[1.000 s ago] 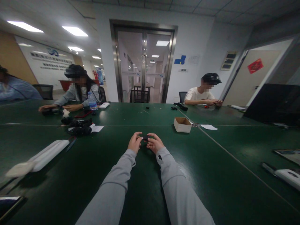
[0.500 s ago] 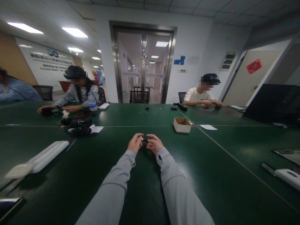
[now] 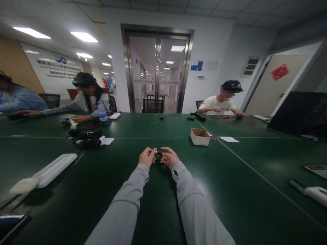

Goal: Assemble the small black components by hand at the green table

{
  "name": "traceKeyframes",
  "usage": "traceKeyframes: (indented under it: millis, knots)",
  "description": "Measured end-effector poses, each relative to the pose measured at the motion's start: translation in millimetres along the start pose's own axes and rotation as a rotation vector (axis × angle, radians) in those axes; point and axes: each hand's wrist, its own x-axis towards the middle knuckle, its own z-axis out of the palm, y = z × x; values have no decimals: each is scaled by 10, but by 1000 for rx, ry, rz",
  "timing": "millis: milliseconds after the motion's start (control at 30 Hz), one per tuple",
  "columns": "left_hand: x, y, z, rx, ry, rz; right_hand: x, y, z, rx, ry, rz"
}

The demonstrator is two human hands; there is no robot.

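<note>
Between my two hands, just above the green table (image 3: 163,128), is a small dark stick-shaped object (image 3: 159,152) with a light bit at its left end. Its kind is too small to make out. My left hand (image 3: 147,157) pinches the light left end between thumb and fingers. Thumb and fingers of my right hand (image 3: 170,158) close on the dark right end. Both grey-sleeved forearms reach forward over the table. Beyond my right hand stands an open cardboard box (image 3: 200,137) with pale sides; its contents are hidden.
To the left lie a long white device (image 3: 57,170), black gear (image 3: 89,139) and a phone (image 3: 11,224). A water bottle (image 3: 102,111) stands farther back. Paper (image 3: 229,139) lies beyond the box. Co-workers sit across the table; a dark screen (image 3: 298,114) is at right.
My hands keep hold of the small dark object with little movement. The co-worker at left has stretched an arm leftward; the one at right has moved their hands apart. The view has shifted slightly.
</note>
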Motion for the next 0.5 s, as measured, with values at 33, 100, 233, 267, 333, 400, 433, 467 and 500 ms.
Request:
traceKeyframes:
  millis: [33,100,233,267,333,400,433,467,500]
  knots:
    - [-4,8,-2,18,11,-8,-1,-2,2,-3,-6,2]
    - [-12,29,-9,12,14,-18,-3,-4,2,-5,-6,0]
    - [-28,72,-31,-122,-33,71,-4,-3,-4,7,22,-7]
    - [-33,80,-35,-150,-53,103,-5,-2,-7,10,25,-9]
    - [-41,92,-43,-175,-84,146,-7,-1,-9,14,25,-14]
    - [-47,99,-51,-170,-96,163,-9,-2,-8,12,23,-17]
    - [-48,101,-55,-164,-96,170,-9,-2,-6,10,23,-17]
    - [-48,102,-58,-159,-95,177,-10,-3,-4,6,23,-14]
    - [-45,101,-61,-155,-92,185,-9,-4,-3,1,24,-10]
